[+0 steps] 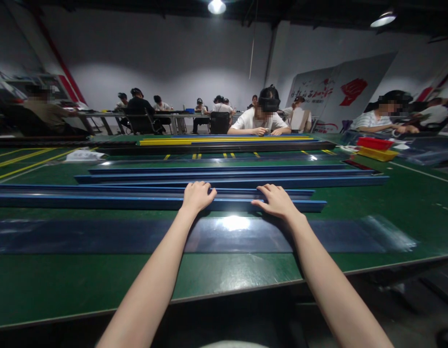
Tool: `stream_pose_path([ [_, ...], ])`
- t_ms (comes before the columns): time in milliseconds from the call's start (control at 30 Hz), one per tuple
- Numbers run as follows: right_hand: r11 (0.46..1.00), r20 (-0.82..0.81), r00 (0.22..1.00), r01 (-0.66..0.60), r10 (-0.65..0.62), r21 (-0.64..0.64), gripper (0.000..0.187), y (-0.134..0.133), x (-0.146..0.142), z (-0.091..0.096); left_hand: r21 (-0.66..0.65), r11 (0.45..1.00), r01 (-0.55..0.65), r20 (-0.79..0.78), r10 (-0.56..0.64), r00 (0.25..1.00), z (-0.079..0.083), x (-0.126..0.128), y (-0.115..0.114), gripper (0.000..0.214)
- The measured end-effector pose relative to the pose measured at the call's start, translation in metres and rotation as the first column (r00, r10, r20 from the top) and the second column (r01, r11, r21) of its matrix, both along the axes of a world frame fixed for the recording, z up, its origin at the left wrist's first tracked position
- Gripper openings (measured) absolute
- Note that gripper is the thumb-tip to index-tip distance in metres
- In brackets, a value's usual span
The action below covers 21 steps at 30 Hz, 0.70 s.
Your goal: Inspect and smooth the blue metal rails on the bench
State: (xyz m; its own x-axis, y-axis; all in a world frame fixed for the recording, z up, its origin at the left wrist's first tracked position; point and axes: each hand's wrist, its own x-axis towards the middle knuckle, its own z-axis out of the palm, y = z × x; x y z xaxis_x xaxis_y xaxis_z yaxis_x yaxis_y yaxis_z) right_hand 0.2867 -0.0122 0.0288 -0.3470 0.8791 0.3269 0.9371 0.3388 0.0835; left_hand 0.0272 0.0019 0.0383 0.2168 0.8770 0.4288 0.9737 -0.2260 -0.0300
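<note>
My left hand is curled over the near edge of a long blue rail that lies across the green table. Its fingers hook over the top of the rail. My right hand rests on the same rail further right, fingers bent over its top edge. In front of the rail, closer to me, a long clear plastic sleeve lies flat and reflects the ceiling lamp.
Several more blue rails lie beyond the near one, then black and yellow strips. Red and yellow trays stand at the far right. A person sits opposite; others sit at the right and at tables behind.
</note>
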Motion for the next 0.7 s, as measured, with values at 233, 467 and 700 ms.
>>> stream_pose_path([
  [233, 0.999, 0.103, 0.995, -0.009, 0.006, 0.033, 0.064, 0.001, -0.018, -0.005, 0.035, 0.982, 0.187, -0.024, -0.187, 0.982, 0.0, 0.027, -0.003, 0.032],
  [467, 0.998, 0.128, 0.991, -0.035, 0.028, 0.051, 0.066, 0.001, -0.043, -0.005, -0.014, 0.961, 0.275, -0.042, -0.275, 0.96, -0.001, 0.048, -0.005, 0.034],
  [700, 0.998, 0.07, 0.996, -0.054, 0.052, 0.029, 0.065, -0.002, -0.041, -0.001, -0.11, 0.958, 0.264, 0.039, -0.261, 0.965, -0.004, 0.045, 0.005, 0.034],
])
